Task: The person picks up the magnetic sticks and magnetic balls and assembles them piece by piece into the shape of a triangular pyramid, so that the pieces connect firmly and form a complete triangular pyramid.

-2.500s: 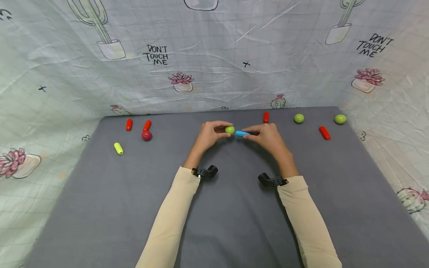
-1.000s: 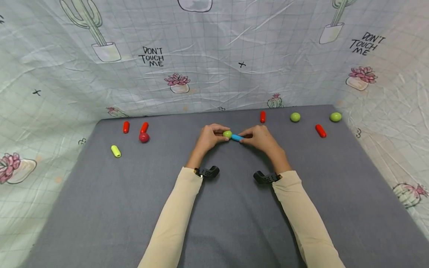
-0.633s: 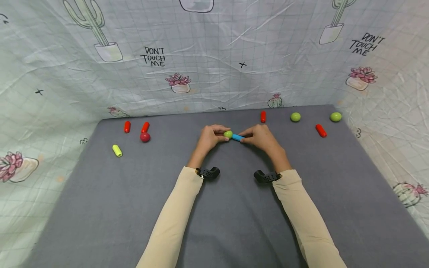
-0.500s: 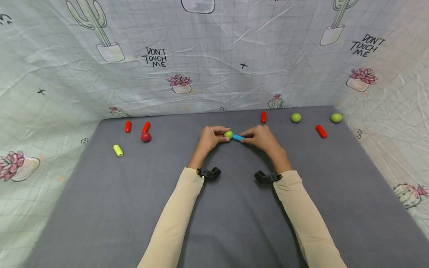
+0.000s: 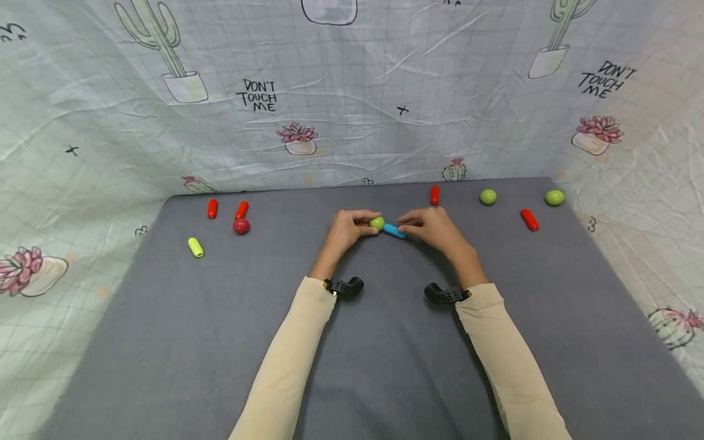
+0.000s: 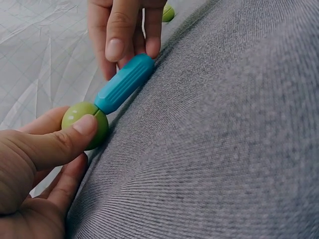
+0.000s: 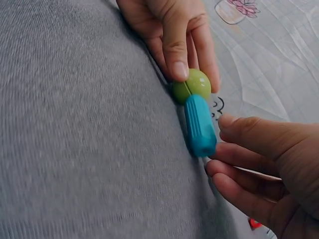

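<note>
Between thumb and fingers, my left hand (image 5: 344, 230) pinches a shiny green ball (image 5: 377, 223) with a groove in it. A blue ribbed plastic rod (image 5: 395, 231) meets the ball end to end, as the left wrist view shows at the rod's near end (image 6: 124, 83). My right hand (image 5: 438, 231) is at the rod's other end with its thumb lifted away. In the right wrist view, the thumb and fingers of this hand (image 7: 279, 164) are spread apart, the fingertips right beside the rod's free end.
On the grey cloth, two red rods (image 5: 212, 209), a red ball (image 5: 241, 226) and a yellow rod (image 5: 195, 247) lie at left. To the right are red rods (image 5: 530, 220) and two green balls (image 5: 487, 197). A printed cloth (image 5: 352, 91) rises behind the table.
The blue rod and green ball, apart at first, have come together. My right hand has since loosened its grip on the rod and drawn slightly right; my left keeps hold of the ball.
</note>
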Action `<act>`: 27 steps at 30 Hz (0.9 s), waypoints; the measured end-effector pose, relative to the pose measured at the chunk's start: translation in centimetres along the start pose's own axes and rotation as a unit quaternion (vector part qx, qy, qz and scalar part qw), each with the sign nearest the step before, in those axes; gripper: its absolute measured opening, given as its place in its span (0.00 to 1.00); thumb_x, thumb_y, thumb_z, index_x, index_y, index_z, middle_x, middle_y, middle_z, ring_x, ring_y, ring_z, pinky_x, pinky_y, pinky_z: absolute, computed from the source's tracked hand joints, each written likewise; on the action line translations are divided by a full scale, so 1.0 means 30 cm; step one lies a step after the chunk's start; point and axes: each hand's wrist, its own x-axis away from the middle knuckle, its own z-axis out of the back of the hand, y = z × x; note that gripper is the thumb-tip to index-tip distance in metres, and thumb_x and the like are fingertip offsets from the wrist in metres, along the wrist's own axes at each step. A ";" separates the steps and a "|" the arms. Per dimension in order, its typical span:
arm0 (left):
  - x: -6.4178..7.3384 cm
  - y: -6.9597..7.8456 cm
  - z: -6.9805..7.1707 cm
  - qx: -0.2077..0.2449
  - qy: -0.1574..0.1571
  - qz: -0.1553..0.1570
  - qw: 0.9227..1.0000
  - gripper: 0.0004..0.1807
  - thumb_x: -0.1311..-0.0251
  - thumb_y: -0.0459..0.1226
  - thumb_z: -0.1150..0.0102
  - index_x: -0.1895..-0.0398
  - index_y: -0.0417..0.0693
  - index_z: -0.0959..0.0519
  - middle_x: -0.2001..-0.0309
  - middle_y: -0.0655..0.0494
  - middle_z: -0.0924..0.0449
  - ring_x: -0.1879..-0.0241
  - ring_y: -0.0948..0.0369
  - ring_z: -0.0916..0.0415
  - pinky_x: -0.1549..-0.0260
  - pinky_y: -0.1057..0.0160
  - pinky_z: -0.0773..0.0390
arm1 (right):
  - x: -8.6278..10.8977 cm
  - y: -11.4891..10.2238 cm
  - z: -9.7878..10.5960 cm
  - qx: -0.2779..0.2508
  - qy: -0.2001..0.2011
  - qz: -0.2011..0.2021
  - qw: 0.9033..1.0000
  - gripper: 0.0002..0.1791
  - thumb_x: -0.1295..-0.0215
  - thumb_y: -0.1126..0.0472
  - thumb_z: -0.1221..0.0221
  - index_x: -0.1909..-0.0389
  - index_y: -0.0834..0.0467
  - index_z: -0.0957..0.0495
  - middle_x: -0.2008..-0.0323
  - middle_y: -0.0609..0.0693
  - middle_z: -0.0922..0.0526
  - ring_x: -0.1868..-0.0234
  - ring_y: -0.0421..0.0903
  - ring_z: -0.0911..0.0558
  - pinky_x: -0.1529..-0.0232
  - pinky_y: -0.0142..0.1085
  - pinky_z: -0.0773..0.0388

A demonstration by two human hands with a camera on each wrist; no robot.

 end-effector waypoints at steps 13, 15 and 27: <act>0.009 0.009 0.015 -0.029 0.005 0.012 1.000 0.19 0.47 0.31 0.25 0.49 0.46 0.12 0.51 0.48 0.12 0.54 0.57 0.13 0.55 0.64 0.16 | 0.024 0.015 0.008 0.007 0.004 0.007 1.000 0.17 0.34 0.55 0.31 0.47 0.57 0.13 0.55 0.54 0.10 0.51 0.52 0.13 0.50 0.49 0.18; 0.012 0.016 0.016 -0.064 0.005 0.006 0.998 0.19 0.47 0.33 0.24 0.49 0.47 0.12 0.53 0.49 0.11 0.56 0.58 0.14 0.56 0.63 0.16 | 0.019 0.015 0.004 0.009 0.003 0.002 1.000 0.17 0.35 0.55 0.31 0.48 0.56 0.12 0.55 0.53 0.10 0.51 0.51 0.14 0.51 0.48 0.18; 0.043 0.048 0.021 -0.138 -0.036 -0.006 0.990 0.20 0.50 0.37 0.20 0.54 0.45 0.15 0.58 0.52 0.16 0.59 0.58 0.19 0.57 0.63 0.19 | -0.007 0.009 -0.014 0.018 0.006 0.008 1.000 0.15 0.37 0.60 0.29 0.50 0.57 0.11 0.56 0.55 0.10 0.54 0.51 0.13 0.51 0.47 0.18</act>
